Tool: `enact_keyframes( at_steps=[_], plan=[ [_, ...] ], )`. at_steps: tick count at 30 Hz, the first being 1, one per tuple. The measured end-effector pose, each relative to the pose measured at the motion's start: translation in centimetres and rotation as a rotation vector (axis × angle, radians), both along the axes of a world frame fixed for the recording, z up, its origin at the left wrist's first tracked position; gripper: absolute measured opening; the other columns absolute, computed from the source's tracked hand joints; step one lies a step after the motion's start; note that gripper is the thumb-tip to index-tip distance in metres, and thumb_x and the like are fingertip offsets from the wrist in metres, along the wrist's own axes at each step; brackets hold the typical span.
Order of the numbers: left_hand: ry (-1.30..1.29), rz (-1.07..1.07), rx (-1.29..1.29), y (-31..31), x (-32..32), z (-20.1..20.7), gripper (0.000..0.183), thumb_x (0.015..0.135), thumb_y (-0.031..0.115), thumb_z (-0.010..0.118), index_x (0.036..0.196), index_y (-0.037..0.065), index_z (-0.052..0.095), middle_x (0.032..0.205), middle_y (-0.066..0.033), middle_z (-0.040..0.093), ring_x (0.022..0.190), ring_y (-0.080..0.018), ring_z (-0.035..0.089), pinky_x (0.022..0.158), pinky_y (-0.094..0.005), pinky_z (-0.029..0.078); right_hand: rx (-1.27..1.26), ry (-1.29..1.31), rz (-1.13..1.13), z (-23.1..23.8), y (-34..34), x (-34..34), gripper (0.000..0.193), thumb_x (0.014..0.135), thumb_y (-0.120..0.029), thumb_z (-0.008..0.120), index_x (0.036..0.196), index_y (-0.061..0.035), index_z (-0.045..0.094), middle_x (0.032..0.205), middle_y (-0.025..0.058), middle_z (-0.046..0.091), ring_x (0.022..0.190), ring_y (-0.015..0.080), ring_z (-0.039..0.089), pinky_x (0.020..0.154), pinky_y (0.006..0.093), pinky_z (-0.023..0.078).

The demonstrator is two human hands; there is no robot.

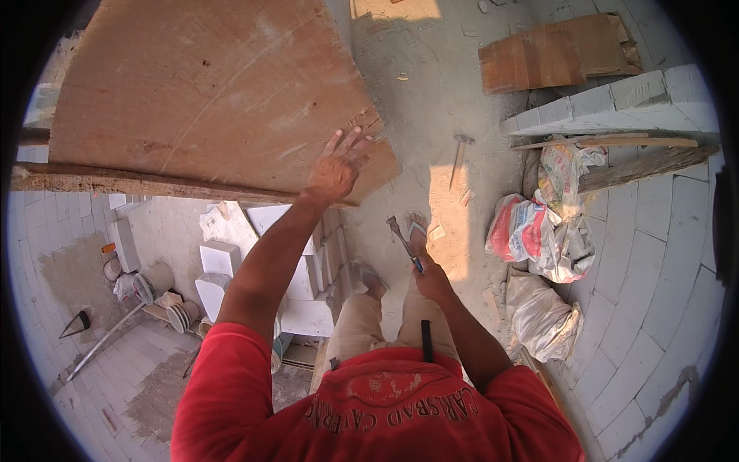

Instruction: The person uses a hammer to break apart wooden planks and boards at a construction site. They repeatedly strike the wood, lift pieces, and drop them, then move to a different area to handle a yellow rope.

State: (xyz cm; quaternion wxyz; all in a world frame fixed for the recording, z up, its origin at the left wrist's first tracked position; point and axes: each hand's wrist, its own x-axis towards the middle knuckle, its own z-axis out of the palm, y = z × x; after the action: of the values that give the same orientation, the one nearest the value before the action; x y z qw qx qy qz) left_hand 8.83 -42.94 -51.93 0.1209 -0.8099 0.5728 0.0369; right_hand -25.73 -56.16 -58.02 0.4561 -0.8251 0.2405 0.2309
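My left hand (336,171) lies with its fingers spread on the near right corner of a large brown plywood sheet (204,85). A rough wooden batten (146,182) runs along the sheet's near edge. Lower and to the right, my right hand (436,282) is closed round the blue-and-black handle of a claw hammer (403,240). The hammer's metal head points up and left, apart from the sheet. On the dusty floor beyond it lies a second hammer (459,157), touched by neither hand.
White blocks (300,279) are stacked below the sheet. To the right, crumpled sacks (531,231) and a wooden plank (647,169) lie by a low block wall (616,104). Another plywood piece (558,54) rests at the far right. A bucket (156,279) stands left.
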Motion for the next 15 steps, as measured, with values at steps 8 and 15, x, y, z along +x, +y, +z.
enact_keyframes(
  at_steps=[8,15],
  plan=[
    [1.507,1.453,-0.670,14.2,-17.9,1.6,0.042,0.098,0.039,0.065,0.121,0.004,0.069,0.107,-0.0087,0.074,0.089,-0.0212,0.070,0.076,-0.0373,0.057,0.078,-0.170,0.101,7.9,11.3,-1.9,0.061,0.098,-0.019,0.053,0.156,-0.0297,0.037,0.109,0.0239,0.066,0.098,0.0400,0.064,0.086,0.0491,0.051],
    [1.232,1.769,-1.421,30.9,-27.5,5.1,0.032,0.101,0.038,0.061,0.106,0.006,0.066,0.104,-0.0066,0.072,0.075,-0.0170,0.068,0.069,-0.0289,0.055,0.347,0.043,0.281,9.4,23.8,-4.3,0.060,0.098,-0.027,0.057,0.154,-0.0145,0.040,0.119,0.0272,0.063,0.108,0.0424,0.062,0.095,0.0466,0.048]
  ],
)
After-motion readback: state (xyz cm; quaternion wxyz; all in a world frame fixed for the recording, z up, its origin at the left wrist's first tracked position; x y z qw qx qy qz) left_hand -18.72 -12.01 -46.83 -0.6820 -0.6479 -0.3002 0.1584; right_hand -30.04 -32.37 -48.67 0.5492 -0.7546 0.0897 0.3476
